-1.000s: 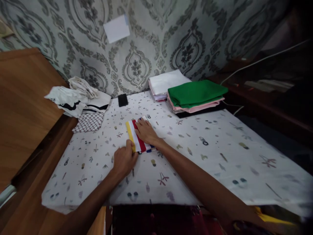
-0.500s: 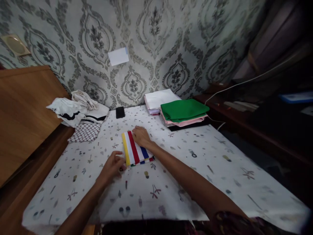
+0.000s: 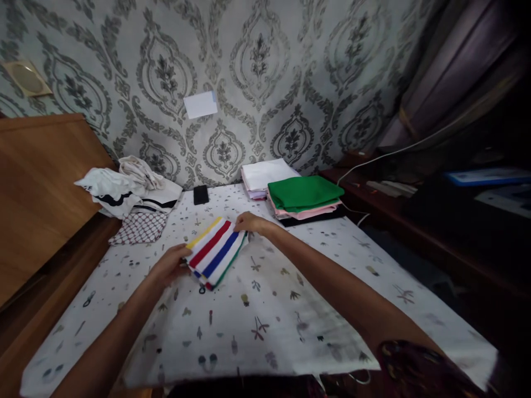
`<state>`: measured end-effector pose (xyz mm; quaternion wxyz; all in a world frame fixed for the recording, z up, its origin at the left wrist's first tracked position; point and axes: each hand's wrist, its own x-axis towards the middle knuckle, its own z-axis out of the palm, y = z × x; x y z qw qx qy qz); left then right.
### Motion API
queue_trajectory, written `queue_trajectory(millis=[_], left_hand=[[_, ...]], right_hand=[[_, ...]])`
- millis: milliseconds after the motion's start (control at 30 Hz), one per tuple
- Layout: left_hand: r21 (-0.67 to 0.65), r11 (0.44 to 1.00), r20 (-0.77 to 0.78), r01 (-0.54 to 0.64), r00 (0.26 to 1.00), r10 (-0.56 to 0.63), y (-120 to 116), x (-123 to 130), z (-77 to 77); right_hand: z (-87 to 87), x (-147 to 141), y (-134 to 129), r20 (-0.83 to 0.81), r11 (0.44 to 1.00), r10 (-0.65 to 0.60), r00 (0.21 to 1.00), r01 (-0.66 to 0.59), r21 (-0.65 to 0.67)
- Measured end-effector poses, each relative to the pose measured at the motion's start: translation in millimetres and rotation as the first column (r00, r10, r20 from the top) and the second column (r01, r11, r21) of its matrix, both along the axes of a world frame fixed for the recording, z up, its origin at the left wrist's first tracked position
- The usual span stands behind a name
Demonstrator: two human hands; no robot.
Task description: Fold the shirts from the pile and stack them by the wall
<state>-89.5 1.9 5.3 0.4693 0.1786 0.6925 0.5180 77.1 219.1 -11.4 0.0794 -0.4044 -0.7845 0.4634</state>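
A folded striped cloth (image 3: pixel 215 249) in white with yellow, red, blue and green bands is held at a slant over the patterned table cover. My left hand (image 3: pixel 172 264) is closed on its left edge, fingers partly hidden beneath it. At the upper right corner my right hand (image 3: pixel 249 222) pinches the cloth between thumb and fingers. The layers of the fold show along its lower edge.
Folded fabrics lie at the back right, a green cloth (image 3: pixel 305 192) uppermost on one pile, a white cloth (image 3: pixel 267 172) on the other. A black phone-like object (image 3: pixel 201 194) and crumpled white garments (image 3: pixel 120 188) are back left. A wooden panel (image 3: pixel 45 193) borders the left.
The striped cloth has turned and lifted at an angle. My left hand has moved from beside it to grip its left edge; my right hand has shifted from its top to its upper right corner.
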Motion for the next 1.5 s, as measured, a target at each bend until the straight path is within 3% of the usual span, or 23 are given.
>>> queue_trajectory(millis=[133, 233, 333, 433, 533, 667, 800, 967, 1067, 1167, 1267, 1300, 1333, 1433, 1500], left_hand=[[0.046, 0.998, 0.168, 0.029, 0.985, -0.037, -11.2, -9.5, -12.1], [0.029, 0.999, 0.093, 0.03, 0.995, -0.033, -10.2, -0.2, -25.3], [0.088, 0.996, 0.038, 0.031, 0.999, -0.035, 9.3, 16.3, -20.0], [0.139, 0.99, 0.005, 0.028, 1.0, -0.029, 48.5, 42.5, 7.9], [0.294, 0.95, -0.015, 0.103, 0.995, -0.103, 106.5, 75.6, 39.8], [0.432, 0.87, -0.035, 0.237, 0.969, -0.246, 195.2, 121.8, 65.8], [0.424, 0.871, -0.067, 0.246, 0.968, -0.241, 267.3, 156.5, 64.0], [0.319, 0.907, -0.135, 0.276, 0.96, -0.245, 308.8, 172.1, 28.0], [0.295, 0.913, -0.168, 0.28, 0.956, -0.239, 312.8, 172.1, 12.3], [0.29, 0.911, -0.194, 0.293, 0.95, -0.243, 307.3, 168.2, 7.4], [0.292, 0.907, -0.241, 0.302, 0.941, -0.236, 290.0, 156.6, -1.0], [0.291, 0.905, -0.261, 0.31, 0.936, -0.236, 279.7, 149.9, -6.4], [0.285, 0.904, -0.275, 0.318, 0.931, -0.241, 266.7, 141.3, -12.9], [0.261, 0.878, -0.381, 0.401, 0.879, -0.289, 213.2, 101.9, -33.6], [0.169, 0.836, -0.632, 0.521, 0.709, -0.314, 172.1, 62.6, -41.6]], right_hand=[[-5.0, 27.3, -26.7, -0.136, 0.982, -0.128, 0.982, 0.106, -0.159], [-5.4, 42.6, -40.9, -0.224, 0.957, -0.229, 0.947, 0.177, -0.23], [2.5, 66.3, -34.6, -0.345, 0.94, -0.315, 0.884, 0.241, -0.243], [20.1, 106.4, -11.3, -0.467, 0.926, -0.378, 0.799, 0.315, -0.21], [42.6, 153.6, 24.0, -0.551, 0.891, -0.435, 0.712, 0.427, -0.152], [69.2, 205.4, 77.5, -0.605, 0.784, -0.514, 0.608, 0.62, -0.044], [71.8, 230.7, 124.1, -0.589, 0.663, -0.574, 0.569, 0.745, 0.074], [41.2, 241.1, 150.1, -0.438, 0.571, -0.649, 0.622, 0.779, 0.258], [37.7, 241.0, 147.7, -0.363, 0.564, -0.637, 0.68, 0.732, 0.381], [49.7, 222.6, 142.9, -0.329, 0.555, -0.536, 0.777, 0.618, 0.556], [51.1, 184.2, 139.4, -0.202, 0.409, -0.419, 0.885, 0.383, 0.828], [45.6, 170.6, 137.8, -0.157, 0.387, -0.411, 0.898, 0.328, 0.862], [37.2, 158.4, 136.0, -0.112, 0.398, -0.413, 0.904, 0.29, 0.87], [3.1, 136.5, 134.7, 0.025, 0.497, -0.417, 0.909, 0.205, 0.843], [-16.6, 133.4, 139.3, 0.015, 0.485, -0.435, 0.901, 0.22, 0.846]])
